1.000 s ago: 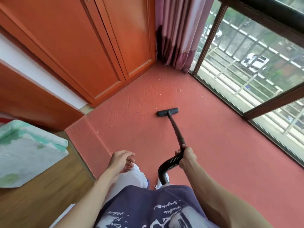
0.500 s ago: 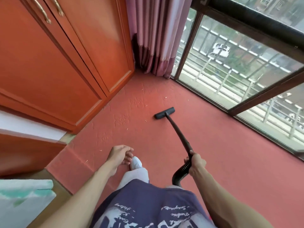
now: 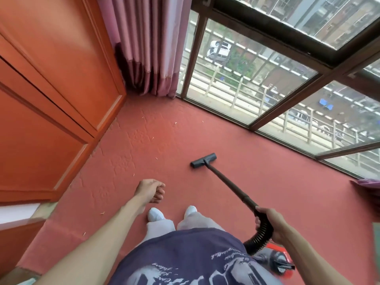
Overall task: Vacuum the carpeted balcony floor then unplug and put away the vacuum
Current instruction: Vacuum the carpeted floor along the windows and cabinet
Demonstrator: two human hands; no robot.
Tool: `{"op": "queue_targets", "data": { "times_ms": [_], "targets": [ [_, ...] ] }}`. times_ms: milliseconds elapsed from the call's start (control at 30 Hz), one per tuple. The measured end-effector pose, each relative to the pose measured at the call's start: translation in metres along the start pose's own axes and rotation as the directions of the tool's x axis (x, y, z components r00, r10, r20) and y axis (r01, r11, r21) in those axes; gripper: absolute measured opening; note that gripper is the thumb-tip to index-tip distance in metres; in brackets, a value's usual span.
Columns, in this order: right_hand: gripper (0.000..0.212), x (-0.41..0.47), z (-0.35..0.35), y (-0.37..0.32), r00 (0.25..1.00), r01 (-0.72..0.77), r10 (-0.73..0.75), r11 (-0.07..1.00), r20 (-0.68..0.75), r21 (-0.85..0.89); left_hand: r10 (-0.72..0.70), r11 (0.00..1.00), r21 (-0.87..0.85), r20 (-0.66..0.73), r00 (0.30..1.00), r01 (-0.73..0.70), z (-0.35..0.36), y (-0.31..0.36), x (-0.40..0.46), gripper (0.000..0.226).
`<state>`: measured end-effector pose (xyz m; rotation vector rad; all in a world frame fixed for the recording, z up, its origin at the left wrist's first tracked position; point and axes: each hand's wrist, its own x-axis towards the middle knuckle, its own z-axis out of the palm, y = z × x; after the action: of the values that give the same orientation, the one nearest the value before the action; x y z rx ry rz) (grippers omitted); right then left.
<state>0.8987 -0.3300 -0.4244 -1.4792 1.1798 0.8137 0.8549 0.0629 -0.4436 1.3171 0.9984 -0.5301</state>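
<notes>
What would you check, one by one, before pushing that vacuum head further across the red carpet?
1. Hold on the hose: ok, the right hand grips the ribbed hose where it meets the wand.
2. Vacuum head flat on the carpet: ok.
3. Path ahead clear of large things: ok.
4. Crumbs left to pick up: not ok, pale bits lie toward the cupboard.
5. Left hand free: ok, holds nothing.
6. Plugged in: cannot tell.
</notes>
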Motion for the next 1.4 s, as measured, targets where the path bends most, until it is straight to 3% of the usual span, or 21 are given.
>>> {"op": "queue_targets", "data": {
  "times_ms": [267, 533, 767, 1067, 1267, 1400],
  "targets": [
    [0.021, 0.020, 0.054, 0.016, 0.999, -0.012, 0.016, 0.993, -0.030, 0.119, 0.008, 0.996, 0.083, 0.037, 0.999, -0.011, 0.003, 0.032, 0.015, 0.018],
    [0.023, 0.062, 0.109, -0.075, 0.972, 0.122, -0.085, 0.979, -0.219, 0.162, 0.042, 0.993, 0.114, -0.032, 0.999, -0.038, 0.003, 0.081, 0.040, 0.019],
    [0.025, 0.110, 0.132, -0.168, 0.968, 0.126, -0.083, 0.977, -0.236, 0.174, 0.063, 0.989, 0.139, -0.071, 0.996, -0.053, 0.048, 0.155, 0.067, 0.018],
    [0.028, 0.150, 0.117, -0.241, 0.970, 0.091, -0.053, 0.984, -0.236, 0.155, 0.051, 0.984, 0.174, -0.035, 0.998, -0.044, 0.127, 0.233, 0.104, 0.018],
    [0.026, 0.144, 0.068, -0.206, 0.957, -0.024, 0.105, 0.957, -0.271, 0.288, 0.029, 0.967, 0.251, 0.045, 0.999, -0.039, 0.165, 0.259, 0.122, 0.018],
    [0.021, 0.137, 0.041, -0.190, 0.964, -0.082, 0.145, 0.960, -0.225, 0.267, 0.024, 0.959, 0.280, 0.061, 0.998, -0.040, 0.178, 0.263, 0.129, 0.018]
  ]
}}
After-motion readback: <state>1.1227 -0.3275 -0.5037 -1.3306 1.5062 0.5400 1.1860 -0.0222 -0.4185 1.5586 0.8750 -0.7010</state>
